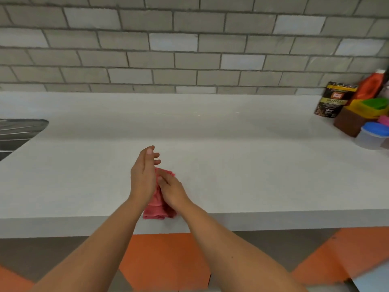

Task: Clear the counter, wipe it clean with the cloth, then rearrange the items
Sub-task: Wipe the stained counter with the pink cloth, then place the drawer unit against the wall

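Note:
A red cloth [157, 207] lies bunched on the white counter [231, 161], at its front edge near the middle. My left hand [144, 175] stands on its edge against the cloth's left side, fingers straight and pointing away from me. My right hand [171, 189] rests on top of the cloth, its fingers pressing down on the fabric beside the left palm. Much of the cloth is hidden under the two hands. Several items stand bunched at the far right: a dark granola pouch [332, 100], an orange bottle [371, 85] and a blue-lidded tub [372, 134].
A steel sink [16, 131] is set into the counter at the far left. A brown box [349, 123] with yellow and green containers [370, 107] on it stands among the items on the right. Grey tiled wall behind. Orange and grey floor below the counter's front edge.

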A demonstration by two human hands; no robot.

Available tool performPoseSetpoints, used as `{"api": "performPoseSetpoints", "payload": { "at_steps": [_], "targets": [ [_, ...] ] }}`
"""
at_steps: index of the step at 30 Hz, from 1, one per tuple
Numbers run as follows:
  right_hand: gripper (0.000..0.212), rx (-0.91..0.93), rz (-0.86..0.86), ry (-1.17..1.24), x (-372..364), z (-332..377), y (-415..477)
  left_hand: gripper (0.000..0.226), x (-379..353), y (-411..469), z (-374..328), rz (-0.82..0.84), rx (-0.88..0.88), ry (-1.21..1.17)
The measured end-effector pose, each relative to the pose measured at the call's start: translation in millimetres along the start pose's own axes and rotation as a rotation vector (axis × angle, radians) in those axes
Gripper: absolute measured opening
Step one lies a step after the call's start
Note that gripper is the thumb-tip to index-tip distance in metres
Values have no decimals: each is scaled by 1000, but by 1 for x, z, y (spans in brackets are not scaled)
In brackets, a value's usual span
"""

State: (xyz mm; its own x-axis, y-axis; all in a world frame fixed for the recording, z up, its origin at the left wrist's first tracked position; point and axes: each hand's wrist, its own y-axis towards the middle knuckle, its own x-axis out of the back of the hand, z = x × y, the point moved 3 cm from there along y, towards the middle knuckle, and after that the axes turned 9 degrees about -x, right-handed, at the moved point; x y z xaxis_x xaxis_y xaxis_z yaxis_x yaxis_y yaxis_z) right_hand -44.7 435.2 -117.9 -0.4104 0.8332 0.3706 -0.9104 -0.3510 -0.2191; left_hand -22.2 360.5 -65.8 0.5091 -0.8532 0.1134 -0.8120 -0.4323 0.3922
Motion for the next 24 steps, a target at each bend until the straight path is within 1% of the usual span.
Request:
{"api": "performPoseSetpoints", "payload": {
  "at_steps": [3, 6, 11, 16, 24],
  "targets": [
    [36, -24, -42, 101, 39, -7, -14, 33, -26, 2, -7, 36, -20, -24],
    [33, -68, -123, 140, 90, -19, -33, 30, -65, -3, -16, 115, -21, -50],
    [29, -187, -263, 168, 179, -49, -76, 24, -143, -24, -38, 272, -30, -89],
    [28, -299, -388, 188, 264, -87, -128, 24, -221, -52, -68, 388, -47, -119],
    [26, -371, -539, 196, 380, -136, -200, 24, -337, -104, -114, 521, -89, -176]
  ]
}}
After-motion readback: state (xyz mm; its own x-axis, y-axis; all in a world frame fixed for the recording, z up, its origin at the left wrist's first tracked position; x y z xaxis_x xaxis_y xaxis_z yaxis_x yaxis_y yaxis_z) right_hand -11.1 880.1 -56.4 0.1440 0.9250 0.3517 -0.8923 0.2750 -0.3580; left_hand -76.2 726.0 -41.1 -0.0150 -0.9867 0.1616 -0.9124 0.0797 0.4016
